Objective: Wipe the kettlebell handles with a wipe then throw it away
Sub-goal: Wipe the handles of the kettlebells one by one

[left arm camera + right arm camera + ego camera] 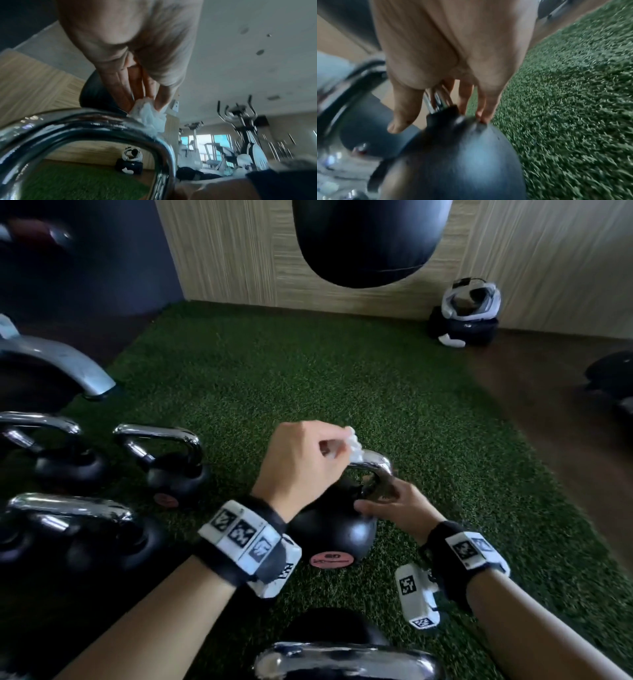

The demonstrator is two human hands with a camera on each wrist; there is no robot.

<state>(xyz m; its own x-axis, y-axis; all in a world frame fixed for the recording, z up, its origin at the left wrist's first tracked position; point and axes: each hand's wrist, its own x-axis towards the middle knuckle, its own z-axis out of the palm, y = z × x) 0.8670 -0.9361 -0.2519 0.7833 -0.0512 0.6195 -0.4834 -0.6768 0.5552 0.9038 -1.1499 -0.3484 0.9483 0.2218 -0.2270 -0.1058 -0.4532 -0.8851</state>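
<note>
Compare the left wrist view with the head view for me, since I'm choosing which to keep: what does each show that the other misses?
Only the left wrist view shows the exercise machines and window beyond, plus the fingertips pinching the wipe from below.

Only the head view shows the right hand resting on the kettlebell body, the other kettlebells at left, and the punching bag.

Both show the left hand pressing the wipe on the chrome handle, and the green turf.
</note>
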